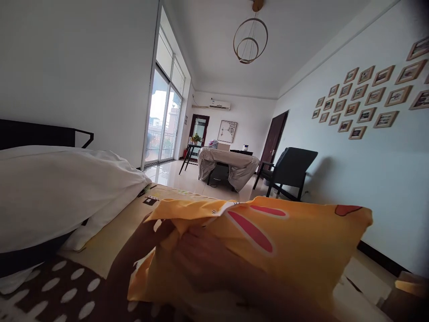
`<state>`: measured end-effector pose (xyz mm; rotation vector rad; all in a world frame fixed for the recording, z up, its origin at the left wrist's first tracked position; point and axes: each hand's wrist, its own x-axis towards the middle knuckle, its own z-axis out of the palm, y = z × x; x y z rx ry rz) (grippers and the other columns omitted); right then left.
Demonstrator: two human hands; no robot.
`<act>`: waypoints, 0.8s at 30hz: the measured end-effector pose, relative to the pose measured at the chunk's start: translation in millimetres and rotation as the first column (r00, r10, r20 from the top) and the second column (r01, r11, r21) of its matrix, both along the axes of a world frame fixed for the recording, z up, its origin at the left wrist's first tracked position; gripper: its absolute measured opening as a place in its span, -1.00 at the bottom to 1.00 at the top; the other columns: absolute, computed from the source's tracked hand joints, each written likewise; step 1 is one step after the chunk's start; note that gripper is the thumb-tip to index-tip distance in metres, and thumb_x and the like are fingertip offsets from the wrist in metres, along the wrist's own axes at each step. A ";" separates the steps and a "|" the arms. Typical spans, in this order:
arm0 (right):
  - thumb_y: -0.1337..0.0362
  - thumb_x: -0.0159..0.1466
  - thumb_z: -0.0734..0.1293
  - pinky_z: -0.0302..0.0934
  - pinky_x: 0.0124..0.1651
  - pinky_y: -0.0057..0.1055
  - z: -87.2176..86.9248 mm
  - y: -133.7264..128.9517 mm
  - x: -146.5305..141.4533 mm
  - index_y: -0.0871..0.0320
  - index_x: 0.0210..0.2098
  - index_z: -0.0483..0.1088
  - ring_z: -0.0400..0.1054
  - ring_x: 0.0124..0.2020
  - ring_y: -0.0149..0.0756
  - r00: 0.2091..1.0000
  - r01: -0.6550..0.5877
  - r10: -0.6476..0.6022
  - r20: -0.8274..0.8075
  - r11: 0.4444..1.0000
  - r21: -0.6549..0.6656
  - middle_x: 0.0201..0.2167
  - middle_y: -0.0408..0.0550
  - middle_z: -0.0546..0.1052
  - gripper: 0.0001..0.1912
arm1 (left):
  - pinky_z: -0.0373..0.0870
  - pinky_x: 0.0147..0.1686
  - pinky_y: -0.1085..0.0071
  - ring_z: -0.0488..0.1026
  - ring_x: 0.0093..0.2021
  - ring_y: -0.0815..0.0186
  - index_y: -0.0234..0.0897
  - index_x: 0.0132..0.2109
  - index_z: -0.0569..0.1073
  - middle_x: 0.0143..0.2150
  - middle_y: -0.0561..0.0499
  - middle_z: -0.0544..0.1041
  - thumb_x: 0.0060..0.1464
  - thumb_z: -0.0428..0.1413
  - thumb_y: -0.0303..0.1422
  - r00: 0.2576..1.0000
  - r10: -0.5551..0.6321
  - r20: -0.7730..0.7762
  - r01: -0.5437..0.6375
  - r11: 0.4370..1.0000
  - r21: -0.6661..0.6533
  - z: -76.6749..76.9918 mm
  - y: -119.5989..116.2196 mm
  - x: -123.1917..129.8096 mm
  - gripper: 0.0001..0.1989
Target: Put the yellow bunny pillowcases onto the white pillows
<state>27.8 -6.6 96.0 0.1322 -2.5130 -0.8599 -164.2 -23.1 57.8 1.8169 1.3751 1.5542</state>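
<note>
A yellow pillowcase with pink rabbit-ear shapes lies across the lower middle, puffed out on its right part and loose at its left end. At that left end, my left hand has its fingers closed on the folded edge of the cloth. Just right of it, my right hand is closed on the same cloth near the opening, its forearm crossing in front of the pillowcase. Shadow hides some fingertips of both hands.
White bedding is heaped at the left, beside a patterned sheet and a brown blanket with white dots. Farther off stand a covered table and a dark chair.
</note>
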 end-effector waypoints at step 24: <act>0.22 0.34 0.20 0.12 -0.24 -0.35 47.8 40.6 64.7 0.15 -0.31 0.42 0.32 -0.31 -0.28 0.850 0.349 -0.484 -0.209 0.813 -0.467 -0.38 -0.04 0.48 -0.79 | 0.14 -0.38 0.44 0.21 -0.51 0.40 -0.27 -0.53 0.27 -0.58 0.12 0.27 0.10 0.02 -0.48 0.777 0.629 0.029 -0.538 0.639 0.550 2.8 9.2 25.3 -0.76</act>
